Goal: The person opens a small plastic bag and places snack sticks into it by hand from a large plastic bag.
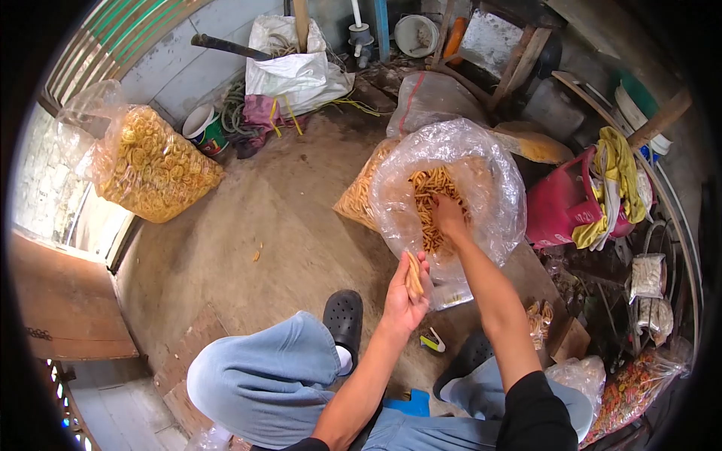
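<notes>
A large clear plastic bag (492, 177) stands with its mouth spread wide in front of me. Brown stick-shaped snacks (430, 184) fill its inside. My right hand (449, 216) reaches down into the bag among the sticks, its fingertips partly buried. My left hand (406, 298) is near the bag's front edge, closed around several snack sticks (414, 276); whether thin plastic wraps them I cannot tell. A yellow-green handled tool (432, 342) lies on the floor below, between my shoes.
At the left stands a clear bag of round yellow chips (154, 161). A white sack (297, 79) and a paint bucket (204, 129) are at the back. To the right are a red bin (560, 203) draped with yellow cloth (620, 169) and a bag of colourful packets (632, 387).
</notes>
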`<action>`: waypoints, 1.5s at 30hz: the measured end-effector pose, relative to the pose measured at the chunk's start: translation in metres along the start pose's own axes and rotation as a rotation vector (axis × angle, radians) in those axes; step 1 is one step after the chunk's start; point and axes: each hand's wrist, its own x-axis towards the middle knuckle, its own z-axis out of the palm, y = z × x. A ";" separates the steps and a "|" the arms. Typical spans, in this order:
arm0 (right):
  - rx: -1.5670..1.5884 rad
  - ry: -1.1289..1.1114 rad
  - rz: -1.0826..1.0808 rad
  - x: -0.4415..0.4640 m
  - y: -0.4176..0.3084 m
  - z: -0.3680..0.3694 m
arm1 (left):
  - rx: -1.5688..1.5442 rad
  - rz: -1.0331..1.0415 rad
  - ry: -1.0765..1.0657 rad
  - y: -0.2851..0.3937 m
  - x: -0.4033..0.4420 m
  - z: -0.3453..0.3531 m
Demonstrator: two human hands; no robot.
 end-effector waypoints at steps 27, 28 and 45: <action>0.986 -0.090 0.219 -0.079 -0.020 -0.105 | 0.180 0.058 0.013 -0.011 -0.005 0.013; 1.048 -0.036 0.212 -0.100 -0.034 -0.124 | 0.179 0.053 0.009 -0.012 -0.009 0.014; 0.971 0.268 -0.076 -0.252 -0.125 -0.231 | 0.304 0.096 -0.103 -0.033 -0.054 0.074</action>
